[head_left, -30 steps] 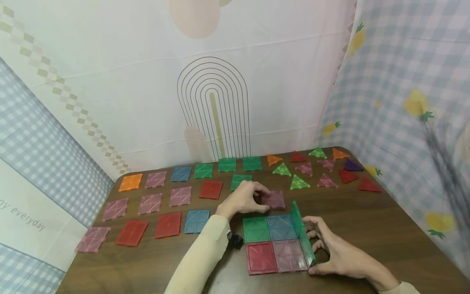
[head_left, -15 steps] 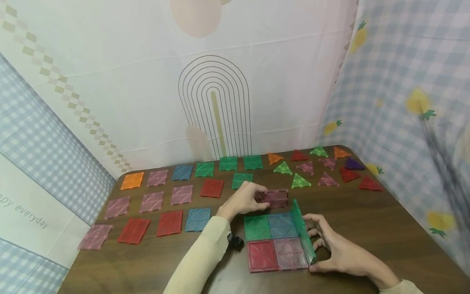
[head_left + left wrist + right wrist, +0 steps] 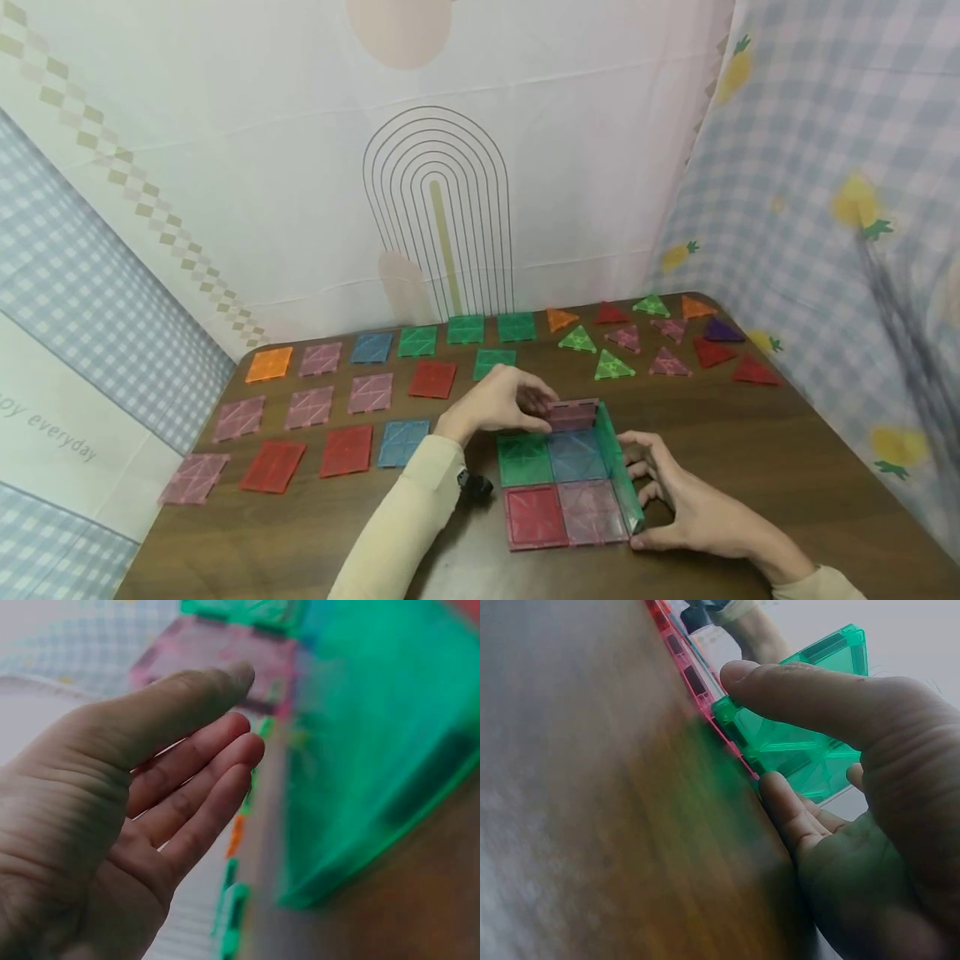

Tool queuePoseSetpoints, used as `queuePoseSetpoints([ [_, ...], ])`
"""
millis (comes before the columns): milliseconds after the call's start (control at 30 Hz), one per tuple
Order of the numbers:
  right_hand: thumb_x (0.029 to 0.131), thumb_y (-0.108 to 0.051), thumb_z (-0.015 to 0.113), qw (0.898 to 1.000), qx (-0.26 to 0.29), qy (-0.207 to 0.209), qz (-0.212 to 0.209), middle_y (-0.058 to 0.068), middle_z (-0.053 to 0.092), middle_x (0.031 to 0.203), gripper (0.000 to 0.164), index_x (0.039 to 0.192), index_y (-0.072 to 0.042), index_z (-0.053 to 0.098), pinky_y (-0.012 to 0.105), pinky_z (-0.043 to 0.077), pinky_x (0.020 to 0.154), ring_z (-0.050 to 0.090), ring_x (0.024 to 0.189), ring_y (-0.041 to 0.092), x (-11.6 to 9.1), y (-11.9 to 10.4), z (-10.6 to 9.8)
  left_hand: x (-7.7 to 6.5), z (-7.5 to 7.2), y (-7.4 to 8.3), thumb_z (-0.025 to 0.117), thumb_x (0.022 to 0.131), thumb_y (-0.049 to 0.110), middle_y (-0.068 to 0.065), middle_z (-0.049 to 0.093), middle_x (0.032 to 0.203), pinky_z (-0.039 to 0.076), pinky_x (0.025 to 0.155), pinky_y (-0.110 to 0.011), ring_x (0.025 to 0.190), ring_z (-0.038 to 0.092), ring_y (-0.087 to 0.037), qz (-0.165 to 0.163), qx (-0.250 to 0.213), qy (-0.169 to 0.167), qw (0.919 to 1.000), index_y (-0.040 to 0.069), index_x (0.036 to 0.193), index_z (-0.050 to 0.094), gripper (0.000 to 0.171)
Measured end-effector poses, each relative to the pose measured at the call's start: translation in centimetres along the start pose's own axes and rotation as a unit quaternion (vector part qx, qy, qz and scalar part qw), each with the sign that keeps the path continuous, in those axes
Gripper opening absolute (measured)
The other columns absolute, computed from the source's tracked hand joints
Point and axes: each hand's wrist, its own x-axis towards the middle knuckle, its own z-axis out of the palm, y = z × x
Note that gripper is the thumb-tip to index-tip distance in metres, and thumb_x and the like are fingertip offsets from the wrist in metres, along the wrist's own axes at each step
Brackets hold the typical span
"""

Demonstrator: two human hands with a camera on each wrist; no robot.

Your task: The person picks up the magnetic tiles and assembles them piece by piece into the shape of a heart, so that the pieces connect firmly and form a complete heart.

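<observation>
My left hand [image 3: 506, 402] pinches a pink magnetic tile [image 3: 577, 416] by its left side, between thumb and fingers. The tile stands nearly upright along the back edge of a blue tile [image 3: 576, 457], its right end at the green wall. That wall of upright green magnetic tiles [image 3: 621, 477] runs along the right side of a flat base. In the base lie the blue tile, a green tile [image 3: 522, 461], a red tile [image 3: 536, 517] and a pink tile [image 3: 594, 511]. My right hand [image 3: 686, 508] holds the green wall from outside, thumb at its near end, curled fingers against its outer face.
Several loose square tiles lie in rows at the left and back, among them a red one [image 3: 346, 451] and an orange one [image 3: 268, 365]. Triangular tiles, such as a light green one [image 3: 613, 365], lie at the back right of the wooden table [image 3: 757, 450].
My left hand has brought the pink tile slightly right and tipped it up from lying low behind the base to standing at its back edge. My right hand stays at the green wall.
</observation>
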Motion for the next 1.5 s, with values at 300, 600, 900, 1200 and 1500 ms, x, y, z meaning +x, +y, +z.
queuePoseSetpoints([
  [300,0.093,-0.012,0.092,1.000,-0.004,0.000,0.003,0.030,0.036,0.153,0.113,0.171,-0.015,0.011,0.030,0.057,0.097,0.052,0.131,0.016,0.1,-0.1,0.0,-2.4,-4.3,-2.6,0.097,0.090,0.024,-0.003,0.065,0.157,0.051,0.118,-0.059,0.145,0.060,-0.038,-0.047,0.015,0.120,0.9916,0.018,0.154,0.066,0.071],
  [600,0.093,-0.010,0.092,1.000,0.009,-0.006,-0.001,0.032,0.035,0.153,0.113,0.171,-0.015,0.010,0.031,0.057,0.097,0.052,0.132,0.016,0.2,0.0,0.1,-3.6,-4.6,-5.2,0.097,0.090,0.024,-0.004,0.051,0.171,0.044,0.124,-0.061,0.157,0.047,-0.036,-0.106,0.042,0.118,0.9865,0.013,0.162,0.059,0.082],
  [900,0.093,-0.009,0.092,1.000,0.014,-0.006,0.002,0.031,0.033,0.157,0.114,0.172,-0.016,0.010,0.031,0.057,0.097,0.051,0.133,0.014,0.2,0.0,0.1,-3.6,-3.8,-6.4,0.089,0.098,0.034,-0.009,0.044,0.175,0.043,0.125,-0.058,0.157,0.047,-0.039,-0.130,0.099,0.069,0.9841,0.009,0.158,0.062,0.070],
  [1200,0.094,-0.009,0.090,1.000,0.001,-0.007,0.003,0.033,0.030,0.157,0.113,0.171,-0.014,0.008,0.029,0.056,0.099,0.048,0.133,0.013,-0.1,-0.1,-0.1,-4.4,-3.8,-4.3,0.100,0.086,0.036,-0.003,0.060,0.150,0.053,0.114,-0.052,0.140,0.057,-0.036,-0.142,0.106,0.070,0.9818,0.020,0.136,0.079,0.057],
  [1500,0.095,-0.008,0.089,1.000,-0.001,-0.008,0.003,0.032,0.029,0.156,0.112,0.171,-0.013,0.008,0.029,0.056,0.098,0.048,0.131,0.012,0.0,-0.1,-0.1,-4.7,-3.3,-3.5,0.098,0.089,0.032,-0.006,0.071,0.136,0.059,0.106,-0.043,0.124,0.067,-0.028,-0.114,0.146,0.083,0.9792,0.009,0.133,0.078,0.054],
])
